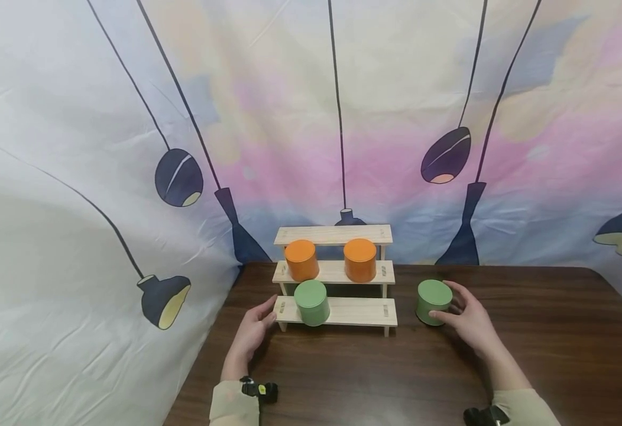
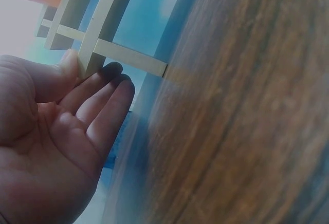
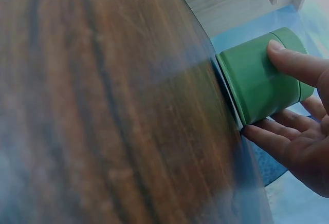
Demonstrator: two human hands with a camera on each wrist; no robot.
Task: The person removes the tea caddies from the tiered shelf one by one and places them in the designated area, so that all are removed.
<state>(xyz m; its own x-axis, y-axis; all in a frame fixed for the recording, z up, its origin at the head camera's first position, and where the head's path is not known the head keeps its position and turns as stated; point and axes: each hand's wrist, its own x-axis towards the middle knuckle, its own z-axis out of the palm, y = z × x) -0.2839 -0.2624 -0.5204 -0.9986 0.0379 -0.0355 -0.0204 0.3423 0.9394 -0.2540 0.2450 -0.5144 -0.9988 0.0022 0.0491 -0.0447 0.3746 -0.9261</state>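
"What's at the left end of the wooden stand (image 1: 356, 312)?"

"The left hand (image 1: 251, 336), its thumb and forefinger pinching the end of the lowest step."

"And on the stand?"

"The left orange tin (image 1: 301, 262), upright toward the left of the middle step; then the shelved green tin (image 1: 312, 305), left of centre on the lowest step; then the right orange tin (image 1: 360, 262), near the middle step's right end."

"Right of the stand?"

"The held green tin (image 1: 429, 302), apart from it, gripped between the thumb and fingers of the right hand (image 1: 470, 324). Whether its base touches the table (image 1: 364, 378), I can't tell."
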